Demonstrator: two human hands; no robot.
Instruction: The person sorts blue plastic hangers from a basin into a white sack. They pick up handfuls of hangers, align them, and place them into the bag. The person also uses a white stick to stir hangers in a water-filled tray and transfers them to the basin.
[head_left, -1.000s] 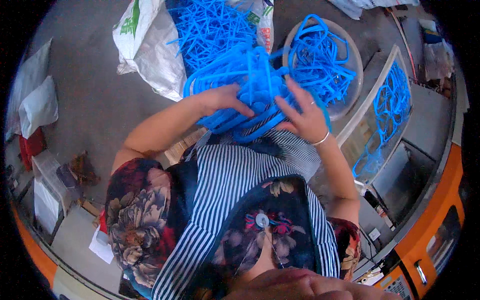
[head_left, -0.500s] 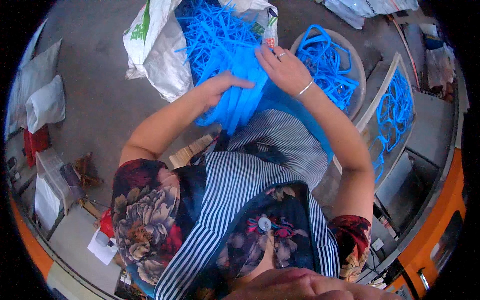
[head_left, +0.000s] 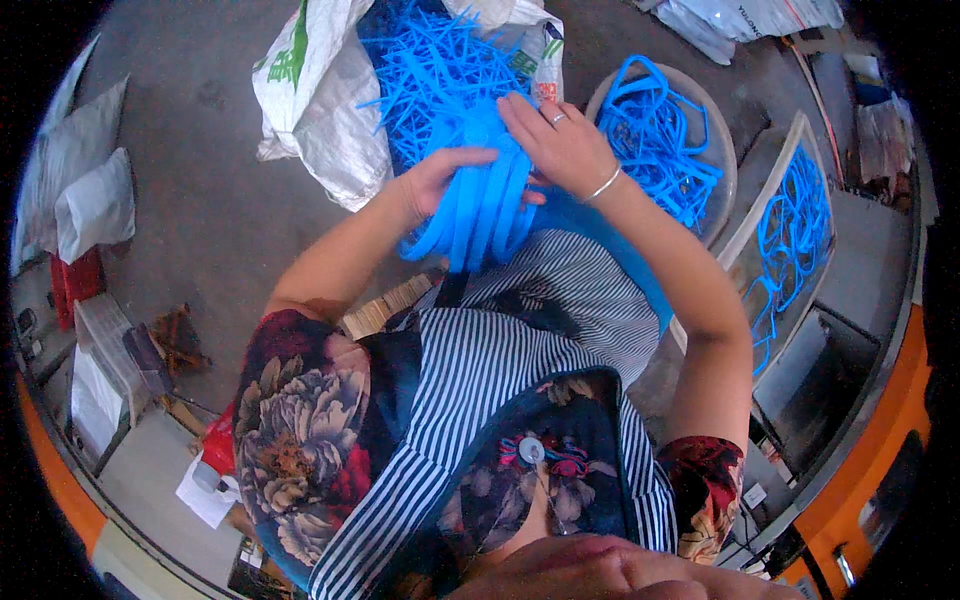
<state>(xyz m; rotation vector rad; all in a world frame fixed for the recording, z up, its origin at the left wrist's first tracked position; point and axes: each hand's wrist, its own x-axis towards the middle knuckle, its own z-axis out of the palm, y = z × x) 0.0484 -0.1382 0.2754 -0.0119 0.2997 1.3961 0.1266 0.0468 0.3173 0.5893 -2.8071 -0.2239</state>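
1. The bundle of blue plastic hangers (head_left: 478, 205) sits between both hands, just above the striped apron (head_left: 520, 350); a second ago it was a looser tangle held closer to the body, and now it is gathered into a tighter stack, raised toward the sack.
2. The left hand (head_left: 435, 180) is curled around the bundle's left edge, fingers closed on it; the right hand (head_left: 555, 140) lies flat over the top, fingers spread and pressing, no longer gripping from the side as before.
3. Below and left of the hands lies a bare grey concrete floor (head_left: 190, 150); white bags (head_left: 95, 205) sit far left.
4. Just beyond the hands, an open white woven sack (head_left: 320, 90) is stuffed with blue hangers; right of the right hand, a round basin (head_left: 722, 150) holds more; further right, a framed tray (head_left: 800, 215) holds blue pieces too.
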